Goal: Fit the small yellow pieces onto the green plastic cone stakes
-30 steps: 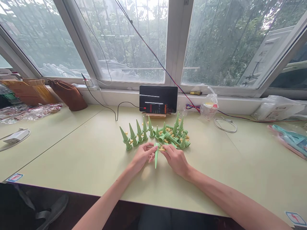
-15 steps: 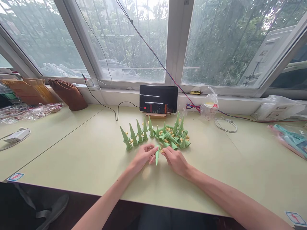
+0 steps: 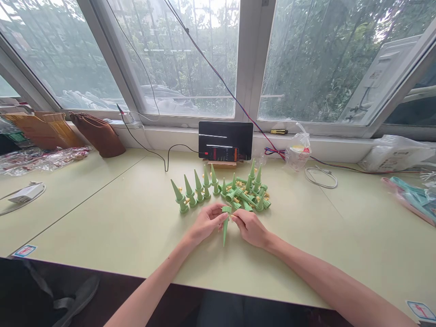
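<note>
My left hand (image 3: 204, 223) pinches a green plastic cone spike (image 3: 225, 227) near its wide top, its tip pointing down towards me. My right hand (image 3: 250, 227) holds a small yellow piece (image 3: 232, 217) against the side of the spike's top. Just beyond my hands, a row of green spikes (image 3: 194, 190) stands upright with tips up. To the right of the row lies a loose pile of green spikes and yellow pieces (image 3: 247, 195).
A dark tablet (image 3: 225, 141) leans at the window sill behind the pile, with a black cable (image 3: 160, 156) running left. A brown pouch (image 3: 98, 134) sits back left, a white charger (image 3: 22, 194) far left, a bagged cup (image 3: 297, 154) and white cable (image 3: 320, 178) back right.
The spike has swung from a tilted pose to nearly upright with the tip lower, and both hands shifted slightly towards me.
</note>
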`<control>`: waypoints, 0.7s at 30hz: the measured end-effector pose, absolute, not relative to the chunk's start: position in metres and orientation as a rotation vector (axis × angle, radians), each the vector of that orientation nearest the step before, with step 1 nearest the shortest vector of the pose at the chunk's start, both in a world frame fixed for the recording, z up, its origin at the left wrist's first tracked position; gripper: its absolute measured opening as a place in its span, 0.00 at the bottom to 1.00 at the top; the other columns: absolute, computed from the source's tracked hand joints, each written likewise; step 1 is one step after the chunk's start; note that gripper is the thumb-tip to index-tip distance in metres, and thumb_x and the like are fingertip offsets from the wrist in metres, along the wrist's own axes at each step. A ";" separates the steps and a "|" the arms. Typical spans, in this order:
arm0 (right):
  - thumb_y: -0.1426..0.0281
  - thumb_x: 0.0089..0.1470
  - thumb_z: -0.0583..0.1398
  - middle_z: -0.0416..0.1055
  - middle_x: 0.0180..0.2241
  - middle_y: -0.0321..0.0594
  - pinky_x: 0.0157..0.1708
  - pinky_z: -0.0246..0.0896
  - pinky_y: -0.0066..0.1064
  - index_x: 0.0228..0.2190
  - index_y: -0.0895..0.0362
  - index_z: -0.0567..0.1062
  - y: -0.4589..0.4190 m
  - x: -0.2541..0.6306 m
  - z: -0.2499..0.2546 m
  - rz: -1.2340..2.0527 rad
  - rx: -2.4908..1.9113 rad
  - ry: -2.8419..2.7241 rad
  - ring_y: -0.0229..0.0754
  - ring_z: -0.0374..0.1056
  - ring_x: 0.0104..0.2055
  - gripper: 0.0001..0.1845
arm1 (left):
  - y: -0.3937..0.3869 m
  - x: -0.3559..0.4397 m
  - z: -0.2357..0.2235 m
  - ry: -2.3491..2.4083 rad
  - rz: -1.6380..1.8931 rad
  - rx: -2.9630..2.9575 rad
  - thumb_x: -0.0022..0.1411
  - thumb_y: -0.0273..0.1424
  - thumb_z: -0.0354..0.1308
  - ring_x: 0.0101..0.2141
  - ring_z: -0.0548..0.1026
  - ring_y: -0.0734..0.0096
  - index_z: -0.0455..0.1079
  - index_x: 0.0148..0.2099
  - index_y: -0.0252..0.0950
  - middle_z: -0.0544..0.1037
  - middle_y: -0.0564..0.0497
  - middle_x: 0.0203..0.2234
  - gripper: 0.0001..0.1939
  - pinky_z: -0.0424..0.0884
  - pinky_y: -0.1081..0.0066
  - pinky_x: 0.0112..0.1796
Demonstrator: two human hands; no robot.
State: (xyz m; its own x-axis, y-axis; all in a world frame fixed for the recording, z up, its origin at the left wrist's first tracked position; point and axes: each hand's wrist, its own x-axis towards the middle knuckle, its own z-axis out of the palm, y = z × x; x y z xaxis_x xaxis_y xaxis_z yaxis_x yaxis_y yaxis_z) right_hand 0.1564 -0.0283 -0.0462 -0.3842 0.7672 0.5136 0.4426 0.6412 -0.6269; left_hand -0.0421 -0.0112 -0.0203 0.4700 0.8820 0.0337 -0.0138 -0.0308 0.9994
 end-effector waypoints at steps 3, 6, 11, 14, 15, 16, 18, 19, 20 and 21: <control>0.67 0.67 0.49 0.64 0.22 0.34 0.26 0.52 0.27 0.27 0.56 0.67 -0.027 0.157 -0.042 0.638 -0.918 -1.993 0.35 0.56 0.23 0.17 | -0.011 -0.042 -0.021 0.823 0.862 1.455 0.61 0.41 0.63 0.26 0.69 0.73 0.71 0.50 0.36 0.76 0.50 0.30 0.19 0.69 0.74 0.27; 0.66 0.67 0.50 0.61 0.20 0.32 0.25 0.50 0.26 0.26 0.56 0.67 -0.027 0.158 -0.039 0.718 -0.919 -1.961 0.34 0.54 0.22 0.18 | -0.011 -0.041 -0.019 0.830 0.860 1.454 0.61 0.41 0.63 0.27 0.70 0.72 0.71 0.51 0.37 0.77 0.49 0.31 0.20 0.68 0.74 0.26; 0.66 0.68 0.49 0.62 0.21 0.32 0.25 0.51 0.26 0.26 0.57 0.67 -0.027 0.156 -0.040 0.696 -0.927 -1.936 0.34 0.55 0.22 0.19 | -0.011 -0.041 -0.017 0.876 0.878 1.401 0.60 0.41 0.65 0.23 0.67 0.75 0.73 0.50 0.35 0.75 0.52 0.26 0.20 0.67 0.74 0.26; 0.66 0.68 0.49 0.64 0.23 0.33 0.26 0.53 0.26 0.28 0.57 0.69 -0.028 0.154 -0.041 0.617 -0.953 -1.927 0.34 0.56 0.23 0.18 | -0.010 -0.042 -0.017 0.855 0.877 1.336 0.60 0.40 0.65 0.22 0.65 0.77 0.75 0.48 0.34 0.74 0.52 0.25 0.18 0.64 0.75 0.24; 0.65 0.68 0.49 0.65 0.24 0.34 0.26 0.53 0.26 0.30 0.57 0.70 -0.028 0.153 -0.041 0.587 -0.965 -1.922 0.34 0.56 0.23 0.17 | -0.010 -0.042 -0.017 0.845 0.873 1.310 0.60 0.40 0.65 0.22 0.65 0.78 0.75 0.47 0.34 0.74 0.52 0.25 0.18 0.64 0.76 0.24; 0.64 0.67 0.51 0.66 0.25 0.34 0.25 0.53 0.26 0.31 0.57 0.71 -0.029 0.153 -0.041 0.556 -0.978 -1.915 0.34 0.55 0.22 0.15 | -0.010 -0.042 -0.016 0.841 0.872 1.282 0.60 0.40 0.65 0.21 0.65 0.79 0.75 0.47 0.33 0.74 0.52 0.25 0.18 0.63 0.76 0.24; 0.63 0.66 0.54 0.70 0.29 0.36 0.24 0.55 0.26 0.37 0.57 0.72 -0.030 0.152 -0.041 0.499 -0.996 -1.912 0.33 0.55 0.21 0.12 | -0.009 -0.042 -0.015 0.849 0.881 1.219 0.59 0.41 0.66 0.21 0.64 0.80 0.76 0.45 0.33 0.73 0.52 0.24 0.18 0.63 0.77 0.23; 0.62 0.65 0.55 0.71 0.32 0.37 0.24 0.55 0.26 0.40 0.57 0.72 -0.031 0.152 -0.041 0.470 -0.997 -1.917 0.32 0.55 0.21 0.11 | -0.009 -0.042 -0.014 0.859 0.887 1.188 0.58 0.41 0.66 0.20 0.64 0.80 0.76 0.44 0.32 0.72 0.53 0.23 0.18 0.63 0.77 0.23; 0.62 0.65 0.56 0.72 0.33 0.38 0.24 0.56 0.26 0.41 0.57 0.72 -0.031 0.152 -0.041 0.430 -0.995 -1.928 0.32 0.55 0.21 0.12 | -0.009 -0.042 -0.014 0.870 0.889 1.162 0.58 0.41 0.67 0.20 0.63 0.81 0.77 0.42 0.32 0.71 0.54 0.22 0.18 0.62 0.77 0.22; 0.62 0.65 0.56 0.72 0.35 0.38 0.25 0.57 0.26 0.42 0.57 0.72 -0.032 0.152 -0.041 0.389 -0.992 -1.942 0.32 0.56 0.21 0.12 | -0.009 -0.042 -0.014 0.881 0.888 1.143 0.57 0.42 0.67 0.20 0.63 0.81 0.77 0.41 0.32 0.70 0.54 0.21 0.18 0.62 0.78 0.22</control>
State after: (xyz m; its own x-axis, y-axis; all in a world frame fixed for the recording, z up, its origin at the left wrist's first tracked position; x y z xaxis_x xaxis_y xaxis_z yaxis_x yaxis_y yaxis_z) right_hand 0.1515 -0.0317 -0.0409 -0.2798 0.7686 0.5753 0.4878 0.6299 -0.6044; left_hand -0.0424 -0.0087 -0.0138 0.3881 0.9139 -0.1187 -0.1262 0.1803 0.9755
